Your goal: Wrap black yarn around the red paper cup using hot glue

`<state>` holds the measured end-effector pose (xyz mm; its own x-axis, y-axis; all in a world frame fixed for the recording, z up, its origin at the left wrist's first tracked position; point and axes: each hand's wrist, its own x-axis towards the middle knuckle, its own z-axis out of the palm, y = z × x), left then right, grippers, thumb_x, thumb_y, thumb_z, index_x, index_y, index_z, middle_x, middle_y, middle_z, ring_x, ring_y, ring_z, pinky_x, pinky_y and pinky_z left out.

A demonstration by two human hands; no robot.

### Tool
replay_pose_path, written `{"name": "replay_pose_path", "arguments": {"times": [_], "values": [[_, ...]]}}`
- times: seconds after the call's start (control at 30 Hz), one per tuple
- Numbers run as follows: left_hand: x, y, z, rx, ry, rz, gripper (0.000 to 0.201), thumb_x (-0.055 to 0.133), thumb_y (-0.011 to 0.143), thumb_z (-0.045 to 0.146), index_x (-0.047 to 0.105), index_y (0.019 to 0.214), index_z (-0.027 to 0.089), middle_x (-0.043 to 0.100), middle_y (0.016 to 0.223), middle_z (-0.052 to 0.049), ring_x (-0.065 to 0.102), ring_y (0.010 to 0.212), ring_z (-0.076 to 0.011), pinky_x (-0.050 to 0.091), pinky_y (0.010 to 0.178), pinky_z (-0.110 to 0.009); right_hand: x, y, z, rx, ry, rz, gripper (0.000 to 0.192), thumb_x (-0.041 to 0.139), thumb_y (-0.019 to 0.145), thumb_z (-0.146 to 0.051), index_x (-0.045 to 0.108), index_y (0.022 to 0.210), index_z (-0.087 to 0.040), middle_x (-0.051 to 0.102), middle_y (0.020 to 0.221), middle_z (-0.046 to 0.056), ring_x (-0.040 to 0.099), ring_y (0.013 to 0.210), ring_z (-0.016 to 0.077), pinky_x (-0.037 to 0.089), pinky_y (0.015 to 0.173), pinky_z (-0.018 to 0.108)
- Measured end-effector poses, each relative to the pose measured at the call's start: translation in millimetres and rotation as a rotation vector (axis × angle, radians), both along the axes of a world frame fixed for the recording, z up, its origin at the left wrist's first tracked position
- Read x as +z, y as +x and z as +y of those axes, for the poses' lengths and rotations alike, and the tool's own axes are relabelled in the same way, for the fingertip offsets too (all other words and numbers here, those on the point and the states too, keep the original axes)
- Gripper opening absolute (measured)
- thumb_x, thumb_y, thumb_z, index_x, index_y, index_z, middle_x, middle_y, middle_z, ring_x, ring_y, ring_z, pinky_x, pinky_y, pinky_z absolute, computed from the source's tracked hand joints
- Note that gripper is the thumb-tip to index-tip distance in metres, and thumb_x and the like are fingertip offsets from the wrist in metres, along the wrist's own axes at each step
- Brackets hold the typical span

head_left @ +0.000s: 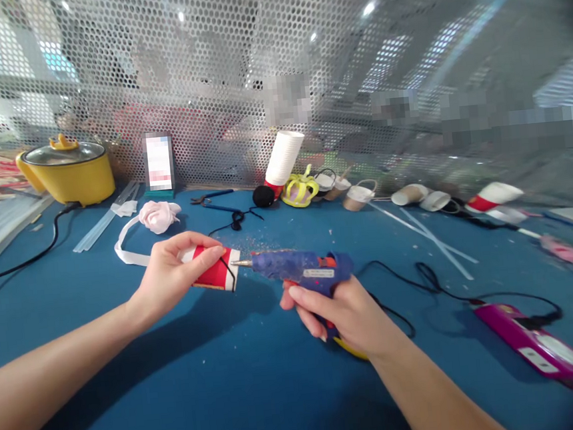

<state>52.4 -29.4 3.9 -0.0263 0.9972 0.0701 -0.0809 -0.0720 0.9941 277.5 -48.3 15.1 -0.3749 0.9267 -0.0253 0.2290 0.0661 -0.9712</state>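
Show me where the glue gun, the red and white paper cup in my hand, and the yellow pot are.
glue gun (pixel 295 266), head view, on its blue barrel.
red and white paper cup (pixel 217 274), head view, on its red side.
yellow pot (pixel 70 180), head view, on its front wall.

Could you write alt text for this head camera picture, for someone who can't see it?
A left hand holds a red-and-white paper cup on its side while the right hand aims a blue glue gun at its rim, above a blue table.

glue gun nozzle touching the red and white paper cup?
Touching. The head view shows the metal nozzle tip of the blue hot glue gun meeting the rim of the red and white paper cup, with no gap visible between them.
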Motion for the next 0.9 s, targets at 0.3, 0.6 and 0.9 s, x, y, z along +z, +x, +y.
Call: {"name": "replay_pose_path", "arguments": {"times": [0.3,0.6,0.9], "values": [[1.8,-0.5,-5.6,0.036,0.191,0.184,0.022,0.069,0.065,0.037,0.067,0.069,0.016,0.068,0.068,-0.004,0.057,0.057,-0.0133,0.047,0.053,-0.022,-5.2,-0.3,7.0,-0.100,-0.064,0.089,0.025,0.058,0.078,-0.037,0.061,0.069,-0.013,0.051,0.041,-0.003,0.038,0.032,0.0060,0.026,0.033,0.020],[-0.4,-3.2,-5.9,0.076,0.313,0.218,0.014,0.067,0.070,0.034,0.068,0.070,0.020,0.066,0.066,0.000,0.055,0.059,-0.0125,0.045,0.053,-0.022,-3.2,-6.1,4.1,-0.142,-0.075,0.195,0.020,0.063,0.074,-0.034,0.060,0.076,-0.015,0.064,0.067,0.003,0.041,0.032,0.0036,0.028,0.031,0.020],[1.9,-3.5,-6.2,0.076,0.302,0.218,0.015,0.066,0.069,0.035,0.068,0.071,0.020,0.068,0.070,-0.001,0.057,0.062,-0.0135,0.046,0.055,-0.022,0.5,-2.2,8.6,-0.156,-0.057,0.124,0.022,0.061,0.075,-0.035,0.058,0.080,-0.014,0.057,0.052,-0.002,0.037,0.034,0.0053,0.027,0.035,0.021]]}}
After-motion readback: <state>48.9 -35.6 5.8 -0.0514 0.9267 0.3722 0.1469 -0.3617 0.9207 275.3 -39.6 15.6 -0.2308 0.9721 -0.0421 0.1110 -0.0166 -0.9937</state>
